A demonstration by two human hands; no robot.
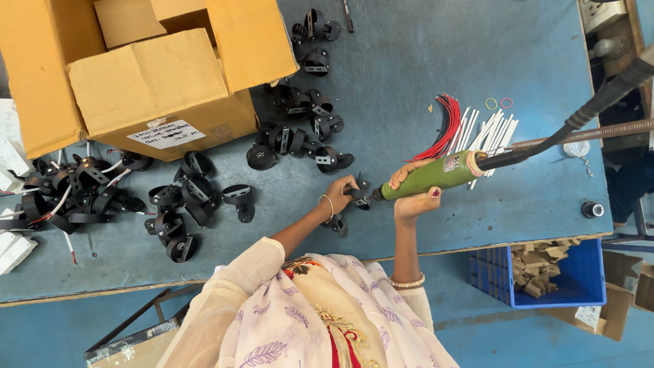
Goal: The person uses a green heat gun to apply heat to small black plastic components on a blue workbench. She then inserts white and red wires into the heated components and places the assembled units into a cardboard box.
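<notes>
Screwdriver (436,175), green powered type with black hose off the back end, held near the front edge of the blue bench (422,61). Right hand (413,197) wrapped full around the green barrel, tight fist grip. Tip pressed onto a small black bracket part (359,191) lying on the bench top. Left hand (338,193) pinching that same part, fingers closed on it, right beside the tip.

Risks, judged from the pose:
- Tip slipping off the fastener and landing on left fingers, since they sit touching the work point.
- Part spinning under torque if the pinch loosens.
- Hose tugging the tool off axis; runs taut up to the right.

Counts:
- One screwdriver, one part in hand; second small black piece (339,225) just below the left wrist.
- Loose black parts in three clusters: centre pile (300,133), roughly ten; left-centre pile (184,204), about eight; far-left pile with wires attached (75,194), too tangled to count.
- Three or so more black parts at top (315,41).
- One red wire bundle (444,126), one fan of white sleeves (492,133), strands uncountable.
- Two rubber bands (498,103), yellow and red.
- One open cardboard box (146,75), one blue bin (555,272) of cardboard bits below the bench.
</notes>
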